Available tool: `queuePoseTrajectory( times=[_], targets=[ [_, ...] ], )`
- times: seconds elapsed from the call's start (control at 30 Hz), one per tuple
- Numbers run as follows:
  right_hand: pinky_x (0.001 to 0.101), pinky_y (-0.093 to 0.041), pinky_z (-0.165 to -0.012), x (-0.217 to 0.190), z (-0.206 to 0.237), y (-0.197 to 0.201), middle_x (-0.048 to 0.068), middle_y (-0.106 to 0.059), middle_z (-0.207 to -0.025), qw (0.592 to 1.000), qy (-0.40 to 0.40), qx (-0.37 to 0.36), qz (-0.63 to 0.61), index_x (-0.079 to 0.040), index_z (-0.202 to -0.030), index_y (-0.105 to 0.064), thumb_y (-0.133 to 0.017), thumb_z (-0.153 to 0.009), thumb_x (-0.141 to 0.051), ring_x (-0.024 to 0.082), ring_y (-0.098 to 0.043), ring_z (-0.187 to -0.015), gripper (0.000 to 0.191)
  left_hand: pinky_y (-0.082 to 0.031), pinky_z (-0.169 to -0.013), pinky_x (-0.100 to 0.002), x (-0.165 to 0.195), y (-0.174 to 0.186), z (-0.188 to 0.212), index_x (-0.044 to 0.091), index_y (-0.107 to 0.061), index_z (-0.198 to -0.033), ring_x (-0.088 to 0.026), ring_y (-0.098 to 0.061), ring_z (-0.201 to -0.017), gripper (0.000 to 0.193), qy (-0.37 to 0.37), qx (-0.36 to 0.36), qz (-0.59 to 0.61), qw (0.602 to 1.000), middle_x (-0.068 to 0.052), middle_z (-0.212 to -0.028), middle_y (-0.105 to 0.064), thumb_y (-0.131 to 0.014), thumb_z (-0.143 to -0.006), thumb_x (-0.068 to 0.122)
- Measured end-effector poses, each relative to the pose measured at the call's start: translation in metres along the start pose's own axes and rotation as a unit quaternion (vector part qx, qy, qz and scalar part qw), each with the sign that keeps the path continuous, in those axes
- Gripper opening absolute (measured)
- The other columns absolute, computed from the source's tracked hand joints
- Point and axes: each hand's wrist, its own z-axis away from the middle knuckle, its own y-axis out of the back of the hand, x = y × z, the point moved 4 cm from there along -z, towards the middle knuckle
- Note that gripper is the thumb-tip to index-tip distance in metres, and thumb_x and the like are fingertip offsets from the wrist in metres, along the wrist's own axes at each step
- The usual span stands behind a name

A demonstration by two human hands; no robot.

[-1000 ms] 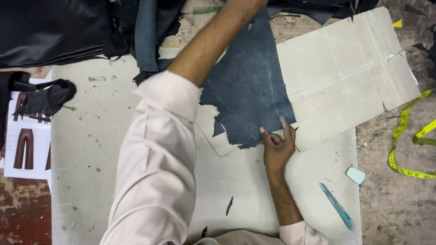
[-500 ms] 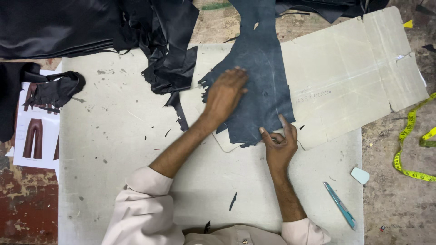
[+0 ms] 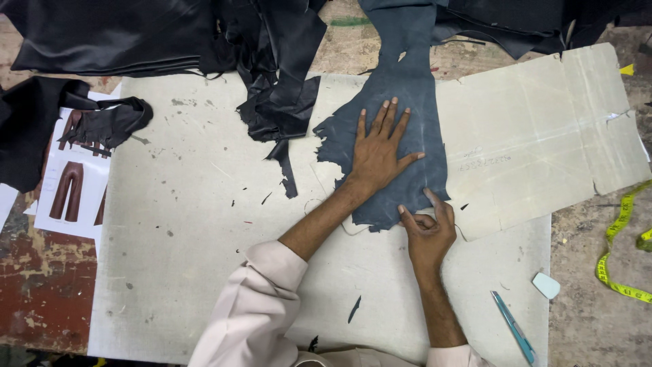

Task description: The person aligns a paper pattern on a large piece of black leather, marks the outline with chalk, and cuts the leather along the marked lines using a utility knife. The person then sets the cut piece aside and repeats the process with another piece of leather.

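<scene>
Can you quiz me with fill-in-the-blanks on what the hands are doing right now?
1. The left hand lies flat, fingers spread, on the dark ____ piece.
2. The right hand pinches that piece's ____ edge.
3. The piece overlaps a pale ____ pattern.
4. The blue-handled knife lies ____ of the right forearm.

Missing: leather; lower; cardboard; right
</scene>
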Motion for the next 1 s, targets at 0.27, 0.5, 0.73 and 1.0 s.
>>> queuePoseTrajectory(
  times=[0.27, 0.5, 0.73, 1.0],
  targets=[
    [0.0278, -0.064, -0.069, -0.005, 0.002, 0.003, 0.014, -0.053, -0.12, 0.998, -0.058, 0.002, 0.014, 0.007, -0.132, -0.06, -0.074, -0.089, 0.004, 0.02, -0.075, -0.085, 0.045, -0.002, -0.126, -0.061, -0.006, 0.003, -0.002, 0.018, -0.028, -0.161, -0.032, -0.013, -0.157, 0.1, 0.011, -0.032, -0.01, 0.999, -0.018, -0.169, -0.017, -0.046, -0.087, 0.084],
    [0.029, -0.063, -0.068, 0.0, 0.001, 0.005, 0.016, -0.051, -0.119, 0.998, -0.068, -0.005, -0.003, 0.008, -0.128, -0.062, -0.07, -0.093, 0.002, 0.021, -0.076, -0.083, 0.036, -0.008, -0.126, -0.059, -0.026, -0.007, -0.001, 0.012, -0.031, -0.161, -0.035, -0.014, -0.157, 0.102, -0.022, -0.019, 0.082, 0.996, -0.023, -0.167, -0.018, -0.062, -0.086, 0.074],
    [0.0289, -0.063, -0.063, 0.003, -0.004, 0.008, 0.016, -0.053, -0.119, 0.997, -0.08, -0.009, 0.001, 0.007, -0.128, -0.063, -0.066, -0.096, 0.0, 0.02, -0.076, -0.079, 0.033, -0.013, -0.133, -0.05, -0.049, -0.002, 0.012, 0.007, -0.035, -0.161, -0.027, -0.02, -0.161, 0.092, -0.021, 0.013, 0.053, 0.998, -0.016, -0.171, -0.026, -0.058, -0.096, 0.068],
    [0.0294, -0.062, -0.063, -0.029, 0.012, -0.011, 0.015, -0.066, -0.123, 0.887, 0.237, 0.003, 0.396, -0.004, -0.132, -0.066, -0.074, -0.095, -0.02, 0.021, -0.074, -0.085, 0.041, -0.007, -0.127, -0.056, -0.03, 0.015, 0.007, 0.011, -0.028, -0.159, -0.031, -0.014, -0.156, 0.103, -0.015, -0.025, 0.048, 0.998, -0.018, -0.167, -0.015, -0.063, -0.087, 0.074]
  ],
)
